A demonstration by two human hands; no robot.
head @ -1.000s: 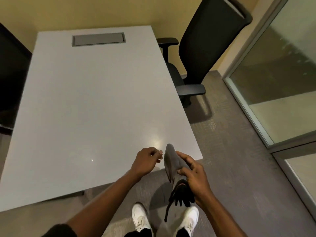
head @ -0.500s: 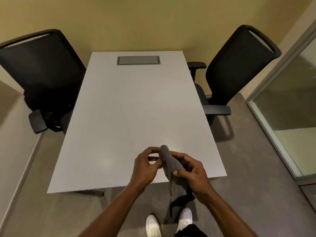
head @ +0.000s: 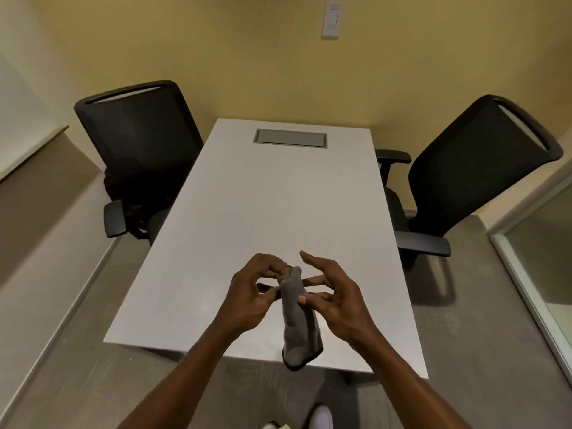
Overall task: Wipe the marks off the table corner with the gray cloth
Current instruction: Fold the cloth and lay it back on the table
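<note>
Both hands hold the gray cloth (head: 297, 317) up above the table (head: 278, 212). The left hand (head: 252, 294) pinches its top; the right hand (head: 332, 297) fingers spread loosely around it, probably to fold it for wiping.

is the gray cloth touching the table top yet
Cannot tell. In the head view the gray cloth hangs from both hands in front of the table; any gap beneath it is hidden.

Shoes (head: 322, 418) cut by bottom edge; table (head: 278, 212) marks too faint.
</note>
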